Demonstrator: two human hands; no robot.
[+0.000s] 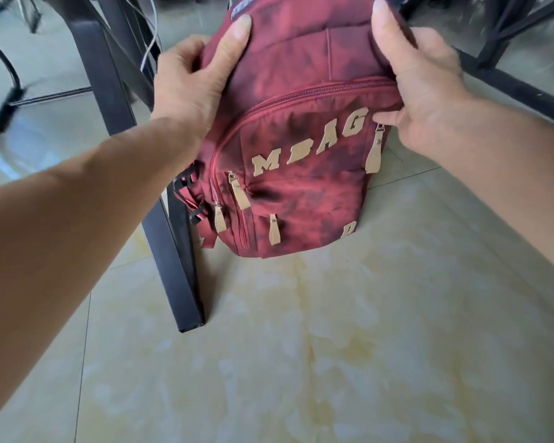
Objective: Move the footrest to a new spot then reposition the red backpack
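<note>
Gripping the backpack beside the table leg, left hand and right hand, fingers clamped on its sides.

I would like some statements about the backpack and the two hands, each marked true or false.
1. Both hands hold the red backpack. True: the left hand and the right hand grip its upper sides.
2. The backpack hangs from a wall hook. False: its bottom edge is at the tiled floor.
3. Beige letters are on the front of the backpack. True.
4. The black table leg is to the right of the backpack. False: it stands to its left.
5. The footrest is under the backpack. False: no footrest is in view.
</note>
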